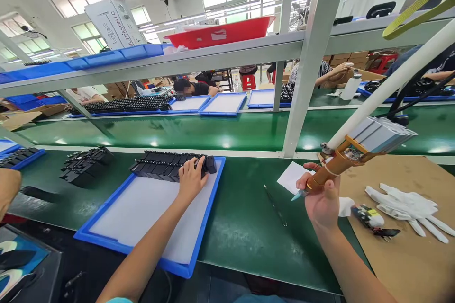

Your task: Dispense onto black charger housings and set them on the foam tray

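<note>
My left hand [192, 176] reaches to the far right of a blue-rimmed tray [197, 241] lined with white. Its fingers are bent over a small black plastic housing [210, 164] at the end of a tightly packed row of black housings [156, 164]. My right hand [323, 194] is raised above the green bench, wrapped around an amber glue syringe [329, 173]. The syringe's pale blue nozzle [299, 195] points down and left, apart from the bench. Below it lies white paper [292, 177], with thin tweezers [275, 206] to the left.
More black housings [85, 165] stand on the bench at left, near another person's arm [9, 189]. White gloves [405, 206] and a small part with yellow tape [369, 218] lie on brown cardboard [401, 265]. A white post [307, 66] and shelf beam [213, 59] rise behind the bench.
</note>
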Demonstrator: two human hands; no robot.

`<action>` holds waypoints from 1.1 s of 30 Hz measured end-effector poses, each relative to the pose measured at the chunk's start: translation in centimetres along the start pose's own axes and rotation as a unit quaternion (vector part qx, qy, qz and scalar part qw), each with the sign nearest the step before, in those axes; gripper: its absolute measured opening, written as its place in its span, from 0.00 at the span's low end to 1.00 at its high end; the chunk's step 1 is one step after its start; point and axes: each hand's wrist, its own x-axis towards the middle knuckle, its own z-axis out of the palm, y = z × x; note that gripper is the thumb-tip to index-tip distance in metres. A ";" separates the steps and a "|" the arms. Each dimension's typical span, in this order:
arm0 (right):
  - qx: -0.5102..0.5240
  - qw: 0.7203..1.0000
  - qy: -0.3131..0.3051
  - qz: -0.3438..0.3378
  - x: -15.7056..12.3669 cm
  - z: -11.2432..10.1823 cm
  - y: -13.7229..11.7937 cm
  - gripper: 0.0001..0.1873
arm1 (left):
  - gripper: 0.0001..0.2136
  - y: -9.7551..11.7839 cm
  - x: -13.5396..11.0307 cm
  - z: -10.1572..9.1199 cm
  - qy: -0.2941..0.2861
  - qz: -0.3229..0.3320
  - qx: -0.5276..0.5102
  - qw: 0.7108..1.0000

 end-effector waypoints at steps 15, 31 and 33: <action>-0.034 0.999 -0.002 -0.016 0.2 0.0 -0.1 0.18 | 0.26 2.9 1.9 0.3 0.026 0.005 -0.003 1.000; -0.188 0.969 0.144 -0.076 1.5 -1.5 1.9 0.32 | 0.15 5.2 -0.1 0.6 0.053 0.198 -0.090 0.975; -0.193 0.965 0.153 -0.086 2.0 -2.1 2.5 0.34 | 0.14 5.9 -0.6 0.7 0.031 0.260 -0.130 0.956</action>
